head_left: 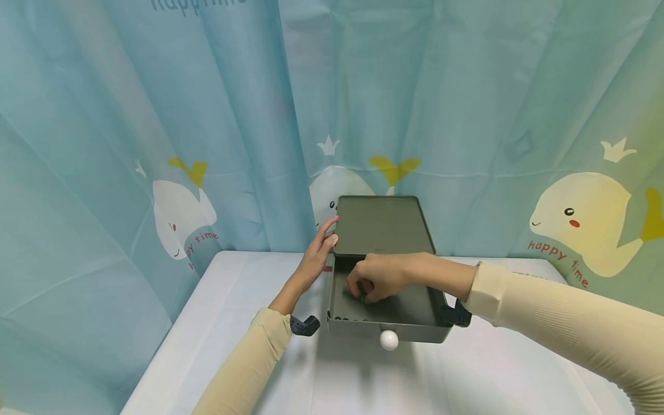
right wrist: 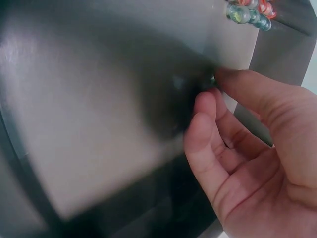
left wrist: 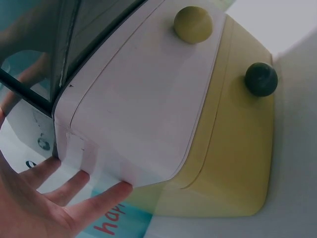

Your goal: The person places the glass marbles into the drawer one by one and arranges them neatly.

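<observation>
A small grey-green drawer cabinet (head_left: 381, 225) stands at the back of the white table (head_left: 233, 323). Its top drawer (head_left: 415, 311), with a white knob (head_left: 389, 340), is pulled out. My left hand (head_left: 332, 230) rests with straight fingers against the cabinet's left side (left wrist: 133, 109); the left wrist view shows the same left hand (left wrist: 84, 173). My right hand (head_left: 360, 288) reaches into the drawer with curled fingers. In the right wrist view the right hand (right wrist: 210, 87) pinches a small dark green marble, mostly hidden, against the drawer floor (right wrist: 99, 99). Several coloured marbles (right wrist: 250, 12) lie in one corner.
Lower drawers show in the left wrist view, one with a yellow knob (left wrist: 193, 22) and one with a dark green knob (left wrist: 261, 78). A blue whale-print curtain (head_left: 155, 144) closes off the back and both sides. The table's front edge runs near me.
</observation>
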### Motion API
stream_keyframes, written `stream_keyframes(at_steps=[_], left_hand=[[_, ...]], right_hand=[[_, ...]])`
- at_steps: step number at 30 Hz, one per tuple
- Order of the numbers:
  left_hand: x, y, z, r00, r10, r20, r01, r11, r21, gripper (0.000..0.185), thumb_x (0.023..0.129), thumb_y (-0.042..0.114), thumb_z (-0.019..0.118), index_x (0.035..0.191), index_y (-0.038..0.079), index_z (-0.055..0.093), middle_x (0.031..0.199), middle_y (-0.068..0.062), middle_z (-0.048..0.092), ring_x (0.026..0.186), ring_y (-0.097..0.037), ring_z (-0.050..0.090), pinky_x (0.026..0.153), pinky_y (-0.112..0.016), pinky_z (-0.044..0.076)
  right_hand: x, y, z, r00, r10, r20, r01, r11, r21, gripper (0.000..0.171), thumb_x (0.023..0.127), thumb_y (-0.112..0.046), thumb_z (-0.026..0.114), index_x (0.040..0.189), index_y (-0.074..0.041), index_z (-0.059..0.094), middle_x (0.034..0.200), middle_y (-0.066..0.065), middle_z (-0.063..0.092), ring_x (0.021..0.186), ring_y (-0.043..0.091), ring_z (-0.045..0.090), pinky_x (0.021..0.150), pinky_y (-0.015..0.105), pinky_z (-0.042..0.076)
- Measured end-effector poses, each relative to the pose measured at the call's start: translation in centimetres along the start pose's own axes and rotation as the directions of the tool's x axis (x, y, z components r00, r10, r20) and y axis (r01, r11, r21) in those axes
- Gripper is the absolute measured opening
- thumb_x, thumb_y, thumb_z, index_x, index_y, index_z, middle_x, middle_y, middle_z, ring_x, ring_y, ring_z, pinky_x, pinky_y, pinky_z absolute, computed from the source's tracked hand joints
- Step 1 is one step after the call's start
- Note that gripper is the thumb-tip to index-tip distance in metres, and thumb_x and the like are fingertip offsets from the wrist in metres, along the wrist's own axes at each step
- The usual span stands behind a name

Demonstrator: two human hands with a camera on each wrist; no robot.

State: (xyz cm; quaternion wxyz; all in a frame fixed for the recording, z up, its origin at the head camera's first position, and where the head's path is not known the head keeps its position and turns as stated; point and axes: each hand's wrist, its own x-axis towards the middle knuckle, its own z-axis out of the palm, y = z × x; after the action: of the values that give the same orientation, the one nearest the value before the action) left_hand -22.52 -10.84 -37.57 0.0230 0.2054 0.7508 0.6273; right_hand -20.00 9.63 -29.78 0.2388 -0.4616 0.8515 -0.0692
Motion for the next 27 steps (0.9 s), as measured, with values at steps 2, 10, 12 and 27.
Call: stream_keyframes(at_steps=[2, 10, 12, 27], left_hand=[[0.0, 0.0, 0.0, 1.0, 0.001, -0.005, -0.001, 1.0, -0.002, 0.057, 0.111, 0.031, 0.039, 0.165, 0.021, 0.023, 0.162, -0.023, 0.029, 0.146, -0.043, 0.035, 0.087, -0.068, 0.053], [-0.1, 0.0, 0.1, 1.0, 0.003, -0.013, -0.004, 1.0, -0.003, 0.057, 0.111, 0.03, 0.039, 0.165, 0.02, 0.025, 0.162, -0.024, 0.029, 0.146, -0.044, 0.034, 0.088, -0.07, 0.051], [0.0, 0.0, 0.1, 1.0, 0.003, -0.008, -0.003, 1.0, -0.003, 0.057, 0.111, 0.03, 0.039, 0.165, 0.02, 0.025, 0.162, -0.024, 0.029, 0.147, -0.044, 0.033, 0.088, -0.07, 0.051], [1.6, -3.8, 0.0, 0.999, -0.002, -0.037, 0.001, 1.0, -0.012, 0.056, 0.11, 0.042, 0.041, 0.163, 0.037, 0.026, 0.165, -0.014, 0.027, 0.149, -0.038, 0.032, 0.086, -0.072, 0.051]], right_hand=[[0.0, 0.0, 0.0, 1.0, 0.0, 0.001, 0.0, 1.0, 0.0, 0.015, 0.091, -0.004, 0.073, 0.097, -0.017, 0.07, 0.073, -0.007, 0.063, 0.063, 0.005, 0.057, 0.062, 0.023, 0.048], [-0.5, -0.1, -0.4, 1.0, -0.004, -0.004, 0.004, 1.0, -0.022, 0.017, 0.093, -0.007, 0.073, 0.106, -0.018, 0.07, 0.075, -0.008, 0.063, 0.066, 0.004, 0.058, 0.064, 0.024, 0.05], [-1.1, -0.4, -0.6, 1.0, -0.014, -0.027, 0.014, 1.0, -0.019, 0.019, 0.093, -0.007, 0.074, 0.108, -0.017, 0.07, 0.076, -0.009, 0.064, 0.067, 0.003, 0.059, 0.067, 0.024, 0.051], [-8.1, -3.3, 0.5, 0.812, -0.274, -0.516, 0.321, 0.947, 0.003, 0.031, 0.099, -0.015, 0.07, 0.128, -0.022, 0.065, 0.11, -0.009, 0.064, 0.086, 0.001, 0.063, 0.07, 0.023, 0.056]])
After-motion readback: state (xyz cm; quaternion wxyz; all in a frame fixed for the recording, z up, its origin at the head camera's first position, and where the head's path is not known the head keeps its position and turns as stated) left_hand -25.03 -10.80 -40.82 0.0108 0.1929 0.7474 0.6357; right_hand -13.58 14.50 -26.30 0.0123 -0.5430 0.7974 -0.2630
